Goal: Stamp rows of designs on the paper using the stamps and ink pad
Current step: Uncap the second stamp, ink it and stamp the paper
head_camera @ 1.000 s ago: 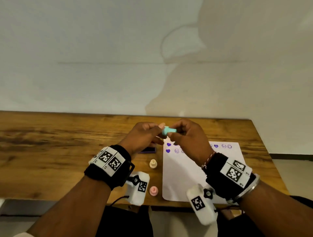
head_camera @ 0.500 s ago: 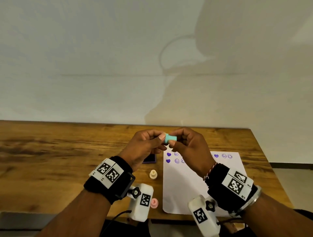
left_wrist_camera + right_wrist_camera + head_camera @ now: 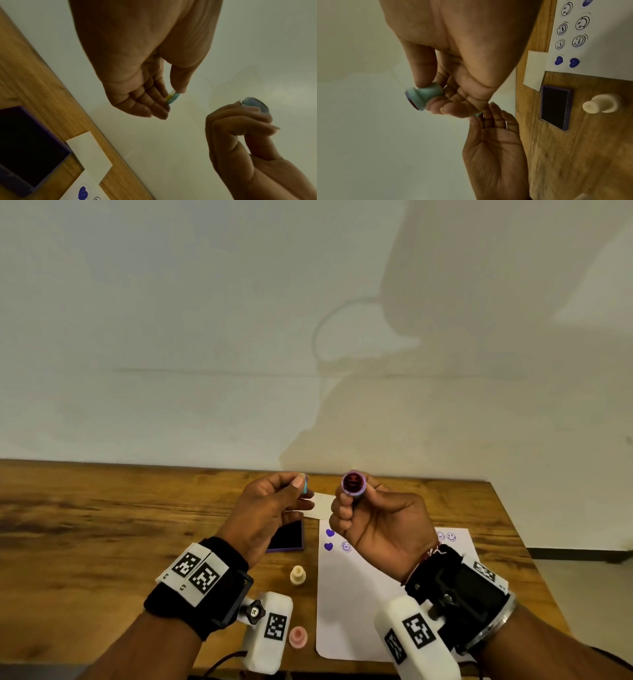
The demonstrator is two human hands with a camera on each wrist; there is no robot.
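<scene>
My left hand (image 3: 301, 487) pinches a thin teal cap (image 3: 305, 485) between thumb and fingertips; the left wrist view shows the cap (image 3: 172, 99) edge-on. My right hand (image 3: 354, 496) grips a teal stamp (image 3: 354, 483), its purple inked face turned toward my head. In the right wrist view the stamp (image 3: 423, 96) lies between thumb and fingers. Both hands are raised above the table, a short gap apart. The white paper (image 3: 363, 604) lies below my right hand, with purple hearts and smiley prints along its far edge. The open purple ink pad (image 3: 286, 537) sits under my left hand.
A cream stamp (image 3: 297, 575) stands between ink pad and paper. A pink stamp (image 3: 298, 636) stands near the table's front edge. A small white card (image 3: 322, 506) lies beyond the paper. The wooden table (image 3: 102, 525) meets a pale wall.
The hands were together on the teal stamp; now they are apart. The cap has come off in my left hand, and my right hand has turned the stamp's face toward me.
</scene>
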